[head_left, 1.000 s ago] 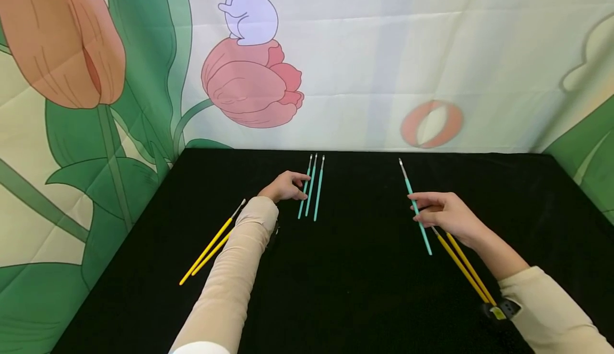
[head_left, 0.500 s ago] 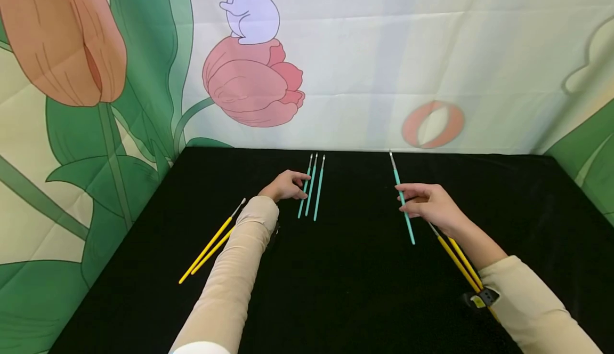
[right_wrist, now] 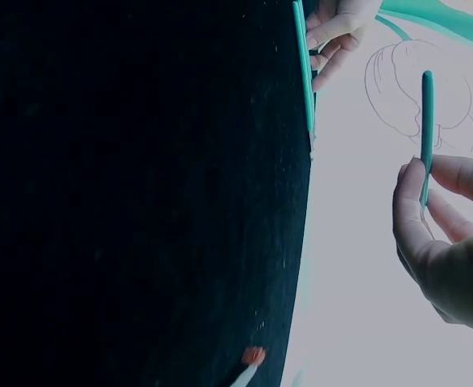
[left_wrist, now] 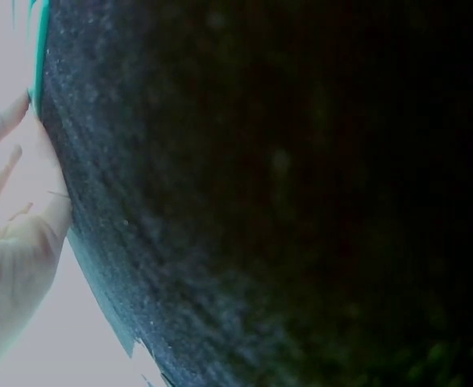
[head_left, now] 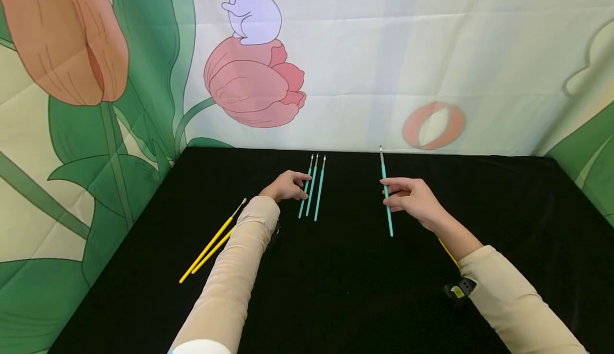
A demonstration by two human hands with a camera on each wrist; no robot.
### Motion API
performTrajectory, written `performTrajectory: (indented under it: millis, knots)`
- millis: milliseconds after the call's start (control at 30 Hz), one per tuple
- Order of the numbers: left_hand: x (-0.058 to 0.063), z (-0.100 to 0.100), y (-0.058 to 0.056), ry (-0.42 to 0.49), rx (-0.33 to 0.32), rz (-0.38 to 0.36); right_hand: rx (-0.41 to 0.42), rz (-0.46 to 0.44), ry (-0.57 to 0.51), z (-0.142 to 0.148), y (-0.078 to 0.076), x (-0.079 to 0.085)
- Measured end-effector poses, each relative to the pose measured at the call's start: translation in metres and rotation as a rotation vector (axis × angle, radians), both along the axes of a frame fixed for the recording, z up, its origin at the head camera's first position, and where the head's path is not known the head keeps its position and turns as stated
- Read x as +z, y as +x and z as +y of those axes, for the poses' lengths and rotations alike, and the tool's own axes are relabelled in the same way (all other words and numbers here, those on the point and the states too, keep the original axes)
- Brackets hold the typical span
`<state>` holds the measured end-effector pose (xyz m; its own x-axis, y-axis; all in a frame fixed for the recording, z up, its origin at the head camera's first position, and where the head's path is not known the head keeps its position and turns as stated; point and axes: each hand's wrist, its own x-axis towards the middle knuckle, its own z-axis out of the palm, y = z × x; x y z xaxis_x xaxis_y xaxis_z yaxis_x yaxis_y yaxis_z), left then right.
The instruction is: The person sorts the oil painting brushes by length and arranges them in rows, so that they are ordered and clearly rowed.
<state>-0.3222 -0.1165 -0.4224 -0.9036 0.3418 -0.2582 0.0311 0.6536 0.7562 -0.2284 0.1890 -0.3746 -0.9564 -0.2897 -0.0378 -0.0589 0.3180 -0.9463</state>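
Observation:
In the head view my right hand pinches a teal paintbrush between thumb and fingers, its pale tip pointing away. The right wrist view shows this brush's handle end rising above the fingers. Three more teal paintbrushes lie side by side at the back of the black table, including the rightmost brush. My left hand rests beside them, with thumb and index fingertips spread apart along the leftmost brush. In the left wrist view, its fingertips meet a teal handle.
Two yellow paintbrushes lie at the left, the outer brush beside the left sleeve, the other partly covered by it. Under the right forearm a yellow handle shows. A printed cloth hangs behind the black table.
My right hand has moved left and slightly away with the teal paintbrush, which has turned nearly upright in view. The right forearm now covers most of the yellow brushes there. My left hand stays put.

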Motion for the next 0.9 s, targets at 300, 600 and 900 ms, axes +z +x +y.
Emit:
performTrajectory:
  millis: [300, 600, 900]
  knots:
    - [-0.008, -0.001, -0.011, -0.006, -0.011, -0.01, -0.018, -0.006, -0.043, -0.016, -0.011, -0.006]
    - [0.004, 0.002, 0.0, -0.042, 0.015, 0.007, -0.045, -0.029, -0.061, -0.032, -0.019, -0.009]
    - [0.0, 0.003, -0.002, -0.039, 0.019, -0.005, -0.071, -0.051, -0.039, -0.045, -0.03, -0.015]
